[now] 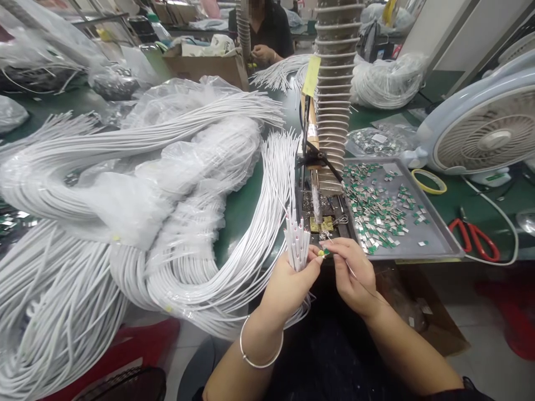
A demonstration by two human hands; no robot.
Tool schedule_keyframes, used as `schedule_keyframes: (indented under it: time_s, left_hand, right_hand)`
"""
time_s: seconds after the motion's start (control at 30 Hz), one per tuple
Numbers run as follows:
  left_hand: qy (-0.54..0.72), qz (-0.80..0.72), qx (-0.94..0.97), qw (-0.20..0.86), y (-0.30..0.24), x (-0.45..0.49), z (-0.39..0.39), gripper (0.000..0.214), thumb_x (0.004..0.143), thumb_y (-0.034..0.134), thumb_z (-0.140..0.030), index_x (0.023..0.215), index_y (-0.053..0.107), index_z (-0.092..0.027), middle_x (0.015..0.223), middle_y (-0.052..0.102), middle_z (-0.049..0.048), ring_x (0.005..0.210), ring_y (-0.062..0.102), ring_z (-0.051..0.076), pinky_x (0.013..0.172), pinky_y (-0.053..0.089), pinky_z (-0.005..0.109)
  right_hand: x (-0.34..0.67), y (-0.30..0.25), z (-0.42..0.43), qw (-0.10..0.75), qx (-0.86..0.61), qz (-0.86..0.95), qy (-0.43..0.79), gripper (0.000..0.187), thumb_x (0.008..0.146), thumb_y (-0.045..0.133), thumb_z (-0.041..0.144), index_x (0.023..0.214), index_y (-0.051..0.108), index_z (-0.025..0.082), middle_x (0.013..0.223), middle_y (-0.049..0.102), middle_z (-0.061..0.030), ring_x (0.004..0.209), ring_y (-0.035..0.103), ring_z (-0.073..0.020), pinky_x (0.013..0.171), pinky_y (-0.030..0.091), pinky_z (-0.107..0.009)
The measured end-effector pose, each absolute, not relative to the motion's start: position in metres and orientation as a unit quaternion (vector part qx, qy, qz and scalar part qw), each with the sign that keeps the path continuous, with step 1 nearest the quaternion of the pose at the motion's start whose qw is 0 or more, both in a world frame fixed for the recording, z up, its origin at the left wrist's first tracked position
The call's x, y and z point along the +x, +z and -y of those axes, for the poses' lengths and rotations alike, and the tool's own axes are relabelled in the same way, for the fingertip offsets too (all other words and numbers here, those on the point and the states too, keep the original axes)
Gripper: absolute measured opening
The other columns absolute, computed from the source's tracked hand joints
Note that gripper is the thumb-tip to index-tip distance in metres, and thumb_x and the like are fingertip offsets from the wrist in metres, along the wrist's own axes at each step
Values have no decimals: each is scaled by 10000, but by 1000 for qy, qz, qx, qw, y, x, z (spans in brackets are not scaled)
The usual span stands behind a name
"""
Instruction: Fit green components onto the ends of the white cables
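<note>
My left hand is wrapped round a bundle of white cables, their cut ends pointing up with reddish wire tips. Its thumb and forefinger reach toward a small green circuit board, with something yellow at the fingertips. Fingers closed, my right hand pinches a thin wire that looks like solder and runs back over the palm. Both hands' fingertips meet near the board; which of them grips it is unclear. Just beyond hangs a soldering iron, tip down, clamped over a yellow pad.
A grey tray of small green-and-metal boards lies right, by red-handled cutters, yellow tape and a fan. A ribbed hose hangs ahead. Bundled white cables cover the left. Another person sits opposite.
</note>
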State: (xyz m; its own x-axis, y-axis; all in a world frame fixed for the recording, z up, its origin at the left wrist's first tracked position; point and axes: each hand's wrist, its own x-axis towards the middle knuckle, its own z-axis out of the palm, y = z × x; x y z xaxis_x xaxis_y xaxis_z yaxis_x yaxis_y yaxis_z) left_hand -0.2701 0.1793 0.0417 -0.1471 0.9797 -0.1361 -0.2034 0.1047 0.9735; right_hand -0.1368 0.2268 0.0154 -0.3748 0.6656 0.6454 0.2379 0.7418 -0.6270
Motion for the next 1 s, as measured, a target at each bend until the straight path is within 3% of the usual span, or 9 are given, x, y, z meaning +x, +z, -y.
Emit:
schedule_keyframes:
  time_s: [0.27,0.53,1.0]
  left_hand:
    - [528,-554,364,531,43,-266,-181,119,769,575,-224,668,556,-164,754,594,14,739,549,146,666,417,257]
    - [535,-557,368,517,46,-265,-186,92,778,546,-201,696,571,-168,704,569,-4,731,550,140,665,409,246]
    - [557,-597,345,463,43,-267,-192,84,772,559,-224,807,609,-166,731,599,2,688,552,134,656,412,252]
  right_hand:
    - [-140,5,-222,532,-332,724,287,314,884,415,126,1184,455,209,970,685,-69,867,680,-160,755,584,-314]
    - [-139,8,-225,549,-333,719,266,210,858,455,88,947,601,211,918,683,-53,852,664,-165,754,562,-329]
    - [-142,10,-230,531,-309,744,262,195,861,461,120,951,606,214,967,684,-78,925,654,-197,800,555,-399]
